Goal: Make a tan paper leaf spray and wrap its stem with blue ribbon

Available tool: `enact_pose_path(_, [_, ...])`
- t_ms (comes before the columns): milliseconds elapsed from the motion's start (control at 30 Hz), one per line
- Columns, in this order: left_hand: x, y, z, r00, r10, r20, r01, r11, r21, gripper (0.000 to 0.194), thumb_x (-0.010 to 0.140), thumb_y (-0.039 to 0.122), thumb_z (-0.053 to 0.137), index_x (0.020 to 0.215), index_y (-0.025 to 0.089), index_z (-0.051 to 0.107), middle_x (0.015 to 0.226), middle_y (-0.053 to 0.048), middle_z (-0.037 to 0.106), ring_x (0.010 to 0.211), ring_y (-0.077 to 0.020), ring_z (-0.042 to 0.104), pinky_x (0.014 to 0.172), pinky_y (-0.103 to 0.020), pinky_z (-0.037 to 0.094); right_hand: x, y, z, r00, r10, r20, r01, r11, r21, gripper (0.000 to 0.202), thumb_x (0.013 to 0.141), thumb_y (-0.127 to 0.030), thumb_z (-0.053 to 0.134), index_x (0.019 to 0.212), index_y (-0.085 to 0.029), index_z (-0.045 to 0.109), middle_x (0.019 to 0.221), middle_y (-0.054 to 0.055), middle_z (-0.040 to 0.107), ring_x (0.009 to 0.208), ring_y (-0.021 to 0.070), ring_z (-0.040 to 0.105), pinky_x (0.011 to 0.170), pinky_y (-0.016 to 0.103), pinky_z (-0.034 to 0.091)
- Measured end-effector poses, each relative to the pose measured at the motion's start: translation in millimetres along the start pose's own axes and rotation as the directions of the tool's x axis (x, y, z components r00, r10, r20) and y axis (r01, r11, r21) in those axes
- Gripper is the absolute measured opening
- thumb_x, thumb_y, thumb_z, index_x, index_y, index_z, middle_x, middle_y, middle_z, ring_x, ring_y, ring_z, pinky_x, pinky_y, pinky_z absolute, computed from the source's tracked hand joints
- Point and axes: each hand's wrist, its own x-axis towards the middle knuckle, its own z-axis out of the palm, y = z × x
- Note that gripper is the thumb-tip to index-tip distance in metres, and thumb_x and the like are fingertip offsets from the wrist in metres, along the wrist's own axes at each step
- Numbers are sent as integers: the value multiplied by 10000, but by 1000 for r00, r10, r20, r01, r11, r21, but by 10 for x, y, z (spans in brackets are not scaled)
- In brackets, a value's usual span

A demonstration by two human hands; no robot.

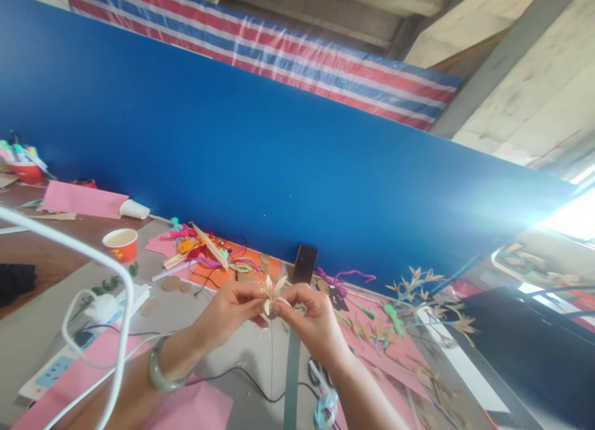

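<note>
Cream between fingertips: holds a petalled flower with left hand and right hand, thumb and index finger of each closed in a fine pinch, other fingers curled. Looks largely formed, judging by petals already spread from one base; cannot tell the amount left. Points petals upward, long axis near vertical, down along an apparent thin stem above the grey table. Farther right, shows similar pale flowers, seemingly finished; farther back, a phone by a blue partition.
</note>
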Motion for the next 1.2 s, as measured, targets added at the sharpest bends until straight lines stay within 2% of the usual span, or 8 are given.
enact_pose_path(167, [-20,-52,-2,994,62,-90,-64,998,-13,228,735,356,766,704,133,725,750,-36,601,671,-126,598,557,-220,549,-19,-52,7,998,-58,-14,57,997,-47,140,752,-262,722,622,-216,700,612,19,665,667,188,588,610,284,420])
enact_pose_path(400, [-30,-123,51,958,178,-223,-181,983,5,199,766,325,745,699,142,708,720,-22,612,635,-105,581,511,-185,499,-48,-54,116,970,-230,-78,213,961,-179,178,868,-249,620,711,-212,695,630,22,674,623,172,528,729,347,406])
enact_pose_path(533, [-13,-82,53,982,69,-178,-93,987,-129,182,724,286,787,755,142,680,711,-21,657,635,-111,611,563,-207,508,-32,-36,87,987,-153,-54,150,987,-60,203,857,-305,635,694,-203,702,651,33,669,663,184,551,681,324,423])
enact_pose_path(633, [5,-51,22,998,-48,-47,37,976,-213,245,711,320,794,734,134,636,670,-30,666,581,-116,610,527,-216,475,5,-11,57,994,-107,-23,108,992,72,247,835,-362,665,660,-191,699,626,22,639,628,168,549,651,310,433])
enact_pose_path(733, [13,-40,-14,987,-140,82,155,962,-226,316,741,401,756,686,128,607,609,-38,640,531,-117,589,468,-208,399,32,16,53,995,-99,7,96,980,176,262,825,-396,683,665,-190,703,621,21,633,629,167,549,636,303,440])
enact_pose_path(867, [14,-55,-30,975,-163,148,196,949,-248,340,750,431,745,689,124,611,618,-43,625,529,-106,556,467,-215,332,41,19,59,992,-106,64,85,960,268,269,841,-382,676,648,-197,692,620,25,644,645,177,577,636,299,453])
enact_pose_path(1033, [37,-121,22,986,-125,113,156,929,-334,353,722,429,774,662,128,600,569,-5,560,514,-79,466,507,-220,319,71,8,59,990,-125,68,100,950,295,259,837,-325,687,616,-191,674,620,22,647,643,169,576,649,290,446])
enact_pose_path(1200, [60,-202,99,998,-39,-56,13,918,-396,360,723,399,777,616,138,554,533,24,516,491,-61,433,485,-195,310,83,89,147,996,-89,-28,93,957,276,217,819,-344,694,671,-186,682,643,27,626,647,170,556,607,278,432])
